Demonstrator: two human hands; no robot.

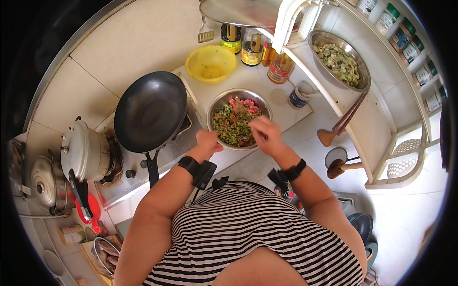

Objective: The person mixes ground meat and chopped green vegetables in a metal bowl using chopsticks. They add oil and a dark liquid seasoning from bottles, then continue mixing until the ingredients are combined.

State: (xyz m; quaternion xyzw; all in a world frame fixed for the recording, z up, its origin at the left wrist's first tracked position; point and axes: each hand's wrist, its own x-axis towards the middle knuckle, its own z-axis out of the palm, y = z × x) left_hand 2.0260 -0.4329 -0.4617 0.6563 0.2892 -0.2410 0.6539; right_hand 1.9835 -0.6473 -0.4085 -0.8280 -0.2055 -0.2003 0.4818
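Observation:
A stainless-steel bowl (269, 103) stands on the white counter in front of me. Inside it lies a mixture of chopped greens and minced meat (232, 121), with pinker meat toward the far side. My left hand (207, 140) grips the near-left rim of this bowl. Over the near-right part of the bowl is my right hand (266, 134), its fingers curled and slightly blurred. A small dark spot shows at those fingers, but whether they hold a utensil is unclear.
A black wok (150, 111) and a pressure cooker (86, 152) sit on the stove to the left. Behind the bowl are a yellow basin (211, 64) and sauce bottles (252, 48). At right, an open jar (300, 94) stands below a shelf holding another filled steel bowl (365, 77).

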